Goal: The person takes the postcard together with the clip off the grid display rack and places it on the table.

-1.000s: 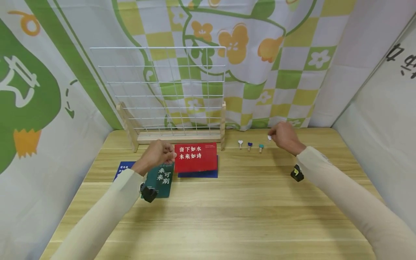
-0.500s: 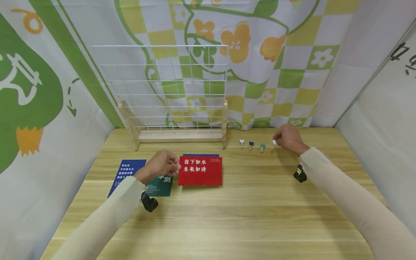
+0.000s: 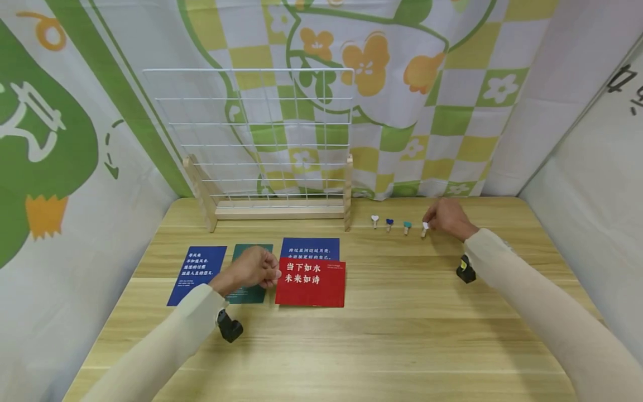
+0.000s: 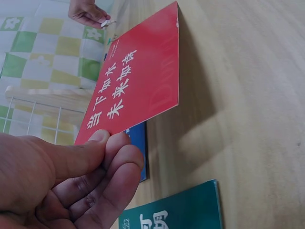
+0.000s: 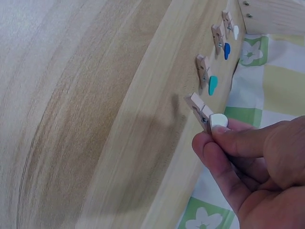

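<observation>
My left hand pinches the near-left edge of a red card with white writing. The left wrist view shows the red card tilted above the table, casting a shadow. Part of a blue card lies behind it. Under and beside the left hand are a green card and another blue card. My right hand pinches a small wooden clothespin by its end with a white heart. Clothespins with a teal heart, a blue heart and a white heart lie in a row nearby.
A white wire grid stands upright in a wooden base at the table's back left. Behind it hangs a patterned curtain, with white cloth at both sides. The wooden table stretches toward me.
The left hand has drawn the red card toward me, exposing more of the blue card behind it. The right hand has shifted slightly toward me and right; its clothespin shows more now.
</observation>
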The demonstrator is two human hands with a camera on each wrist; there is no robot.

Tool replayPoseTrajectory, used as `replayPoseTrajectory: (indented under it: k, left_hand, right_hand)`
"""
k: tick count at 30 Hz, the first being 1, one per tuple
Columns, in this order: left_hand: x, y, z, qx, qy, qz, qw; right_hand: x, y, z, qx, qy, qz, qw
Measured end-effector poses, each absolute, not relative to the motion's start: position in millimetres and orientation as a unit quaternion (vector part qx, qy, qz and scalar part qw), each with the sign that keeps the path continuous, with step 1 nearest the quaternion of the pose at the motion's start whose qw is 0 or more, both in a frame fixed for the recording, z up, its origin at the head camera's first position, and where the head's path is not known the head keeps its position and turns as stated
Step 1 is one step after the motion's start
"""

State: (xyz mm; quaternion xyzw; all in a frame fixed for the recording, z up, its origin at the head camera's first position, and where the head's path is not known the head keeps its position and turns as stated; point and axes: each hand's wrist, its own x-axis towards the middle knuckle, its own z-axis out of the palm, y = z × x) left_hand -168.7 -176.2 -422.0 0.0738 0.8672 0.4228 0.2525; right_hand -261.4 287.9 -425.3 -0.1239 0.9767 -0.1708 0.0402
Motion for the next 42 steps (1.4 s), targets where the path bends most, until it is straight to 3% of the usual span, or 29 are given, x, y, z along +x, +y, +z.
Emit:
replayPoseTrajectory:
  k: [28, 42]
  left_hand:
    - [-155, -168, -430, 0.039, 0.893, 0.353, 0.277]
    - [-157, -164, -429, 0.015, 0.898, 0.296, 0.324]
  right_hand:
    - [-268, 287, -439, -0.141, 0.977, -0.15, 0.054]
    - [-268, 282, -439, -0.134, 0.978, -0.149, 0.055]
